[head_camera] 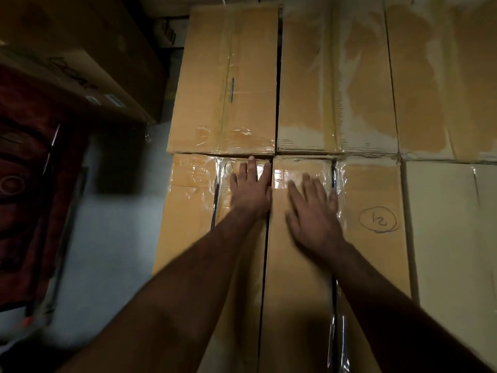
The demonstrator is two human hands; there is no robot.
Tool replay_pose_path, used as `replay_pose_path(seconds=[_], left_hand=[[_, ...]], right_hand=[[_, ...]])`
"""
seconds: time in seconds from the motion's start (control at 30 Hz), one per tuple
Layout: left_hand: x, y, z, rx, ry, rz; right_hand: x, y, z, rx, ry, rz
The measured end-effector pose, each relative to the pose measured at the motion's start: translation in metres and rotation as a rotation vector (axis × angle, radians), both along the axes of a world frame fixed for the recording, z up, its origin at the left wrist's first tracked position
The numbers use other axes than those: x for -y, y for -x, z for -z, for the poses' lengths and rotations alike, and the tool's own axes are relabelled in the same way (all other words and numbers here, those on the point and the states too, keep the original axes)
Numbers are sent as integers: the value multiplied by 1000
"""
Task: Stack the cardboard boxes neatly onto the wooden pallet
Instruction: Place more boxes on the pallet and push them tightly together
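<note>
Cardboard boxes (298, 238) lie under left hand (251, 191) and right hand (313, 211), both flat, fingers straight.

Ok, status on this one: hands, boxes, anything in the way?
Left hand and right hand open, flat on near-row boxes. Far row butted up. Pallet not visible. Nothing on top.

Boxes (298, 265) packed side by side, 2 rows, touching.
</note>
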State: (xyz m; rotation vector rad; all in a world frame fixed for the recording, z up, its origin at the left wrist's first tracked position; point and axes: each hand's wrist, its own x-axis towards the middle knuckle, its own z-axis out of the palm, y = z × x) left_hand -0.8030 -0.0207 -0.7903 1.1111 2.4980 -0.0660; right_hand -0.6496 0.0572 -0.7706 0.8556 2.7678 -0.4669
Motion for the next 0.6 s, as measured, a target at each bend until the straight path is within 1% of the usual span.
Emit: replay_pose_path(seconds=[0.1, 0.2, 0.37, 0.53, 0.6], left_hand=[[-8, 8, 3, -15, 47, -4], [-10, 7, 7, -29, 88, -13], [-9, 8, 12, -39, 81, -24], [-5, 9, 17, -46, 62, -146], [-4, 14, 16, -42, 67, -139]], right_hand=[[-11, 36, 3, 20, 13, -64], [-11, 54, 8, 42, 45, -84], [-5, 60, 16, 90, 44, -89], [-4, 61, 17, 112, 23, -109], [-3, 62, 17, 124, 16, -115]])
